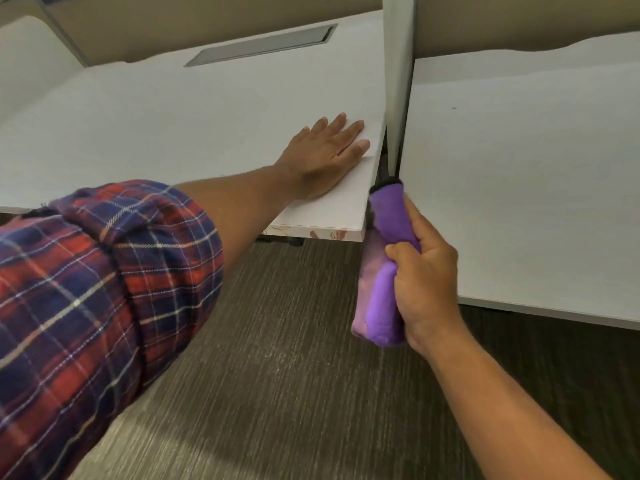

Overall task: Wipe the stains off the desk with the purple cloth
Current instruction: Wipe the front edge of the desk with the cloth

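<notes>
My left hand (pixel 327 150) lies flat with straight fingers on the white desk (pixel 173 133), near its right front corner. My right hand (pixel 427 275) grips the folded purple cloth (pixel 384 271) and holds it upright against the desk's right side edge, in the gap beside the partition. Reddish-brown stains (pixel 329 234) show on the desk's front edge strip, just left of the cloth. The cloth's left face looks paler and pinkish.
A grey partition post (pixel 398 81) divides this desk from a second white desk (pixel 536 185) on the right. A grey cable hatch (pixel 263 45) is set into the back of the left desk. Dark striped carpet (pixel 294 375) lies below.
</notes>
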`<state>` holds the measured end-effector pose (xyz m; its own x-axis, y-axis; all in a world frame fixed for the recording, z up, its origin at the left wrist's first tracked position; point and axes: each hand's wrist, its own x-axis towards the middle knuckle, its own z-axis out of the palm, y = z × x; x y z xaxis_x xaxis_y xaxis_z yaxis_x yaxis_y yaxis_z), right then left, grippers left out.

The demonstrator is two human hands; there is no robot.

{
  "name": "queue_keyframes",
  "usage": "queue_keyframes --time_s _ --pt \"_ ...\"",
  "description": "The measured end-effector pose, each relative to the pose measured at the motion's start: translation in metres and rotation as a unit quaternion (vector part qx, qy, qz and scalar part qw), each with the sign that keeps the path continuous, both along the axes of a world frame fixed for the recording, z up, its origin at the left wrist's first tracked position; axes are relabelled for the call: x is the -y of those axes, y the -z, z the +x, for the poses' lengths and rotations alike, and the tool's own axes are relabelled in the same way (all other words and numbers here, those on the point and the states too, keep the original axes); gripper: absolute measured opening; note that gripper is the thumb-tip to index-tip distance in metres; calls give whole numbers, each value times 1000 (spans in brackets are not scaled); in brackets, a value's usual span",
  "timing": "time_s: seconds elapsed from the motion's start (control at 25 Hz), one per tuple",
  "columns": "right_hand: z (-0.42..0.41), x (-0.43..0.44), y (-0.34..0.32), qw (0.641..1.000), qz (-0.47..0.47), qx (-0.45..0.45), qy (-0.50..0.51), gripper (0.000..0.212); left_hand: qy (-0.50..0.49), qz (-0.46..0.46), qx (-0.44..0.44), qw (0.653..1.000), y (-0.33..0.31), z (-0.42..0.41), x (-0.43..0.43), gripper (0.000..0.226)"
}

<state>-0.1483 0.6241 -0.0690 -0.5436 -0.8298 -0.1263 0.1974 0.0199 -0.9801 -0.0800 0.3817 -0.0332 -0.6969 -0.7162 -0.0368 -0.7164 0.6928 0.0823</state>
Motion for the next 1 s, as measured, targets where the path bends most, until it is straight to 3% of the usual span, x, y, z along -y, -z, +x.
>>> queue_keyframes --time_s 0.36,0.8,1.0 --pt "42 -39 4 1000 -3 13 -1 61 23 -2 -17 1000 -3 2 -1 68" --pt "88 -19 8 967 22 62 245 58 46 -7 -23 999 -1 6 5 69" --pt "109 3 14 955 23 66 287 59 47 -2 -25 999 -3 4 3 69"
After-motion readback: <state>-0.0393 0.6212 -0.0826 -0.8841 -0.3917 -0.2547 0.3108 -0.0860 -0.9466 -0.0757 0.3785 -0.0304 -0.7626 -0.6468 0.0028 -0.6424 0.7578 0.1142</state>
